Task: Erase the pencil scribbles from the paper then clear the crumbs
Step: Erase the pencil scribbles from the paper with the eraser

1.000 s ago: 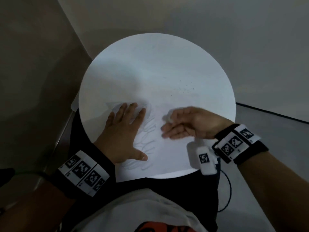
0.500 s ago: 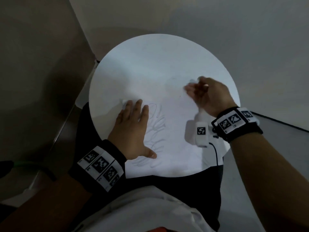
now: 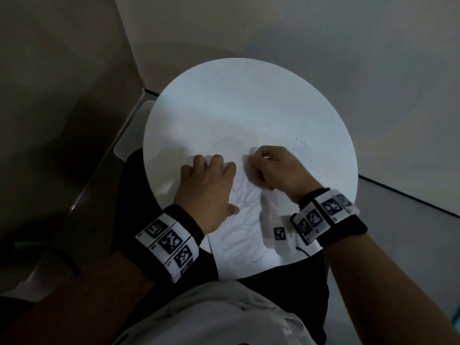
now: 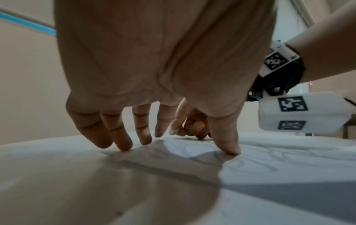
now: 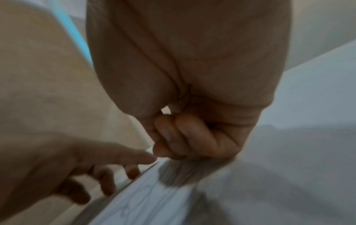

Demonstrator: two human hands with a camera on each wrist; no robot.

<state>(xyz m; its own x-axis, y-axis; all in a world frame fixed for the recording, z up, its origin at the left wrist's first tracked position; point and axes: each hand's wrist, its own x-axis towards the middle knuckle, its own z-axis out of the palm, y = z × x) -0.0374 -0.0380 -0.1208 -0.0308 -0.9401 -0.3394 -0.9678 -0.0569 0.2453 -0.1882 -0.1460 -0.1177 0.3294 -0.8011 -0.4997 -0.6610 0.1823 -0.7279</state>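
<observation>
- The paper (image 3: 249, 235) with grey pencil scribbles (image 3: 245, 202) lies on the round white counter (image 3: 249, 108), under both hands.
- The left hand (image 3: 206, 192) is spread, fingertips (image 4: 123, 146) and thumb pressing the sheet down, just left of the scribbles.
- The right hand (image 3: 276, 170), fingers curled, pinches a small white eraser (image 4: 174, 131) on the paper, just beside the left index finger.
- Dark crumbs (image 3: 302, 140) dot the counter beyond the right hand.
</observation>
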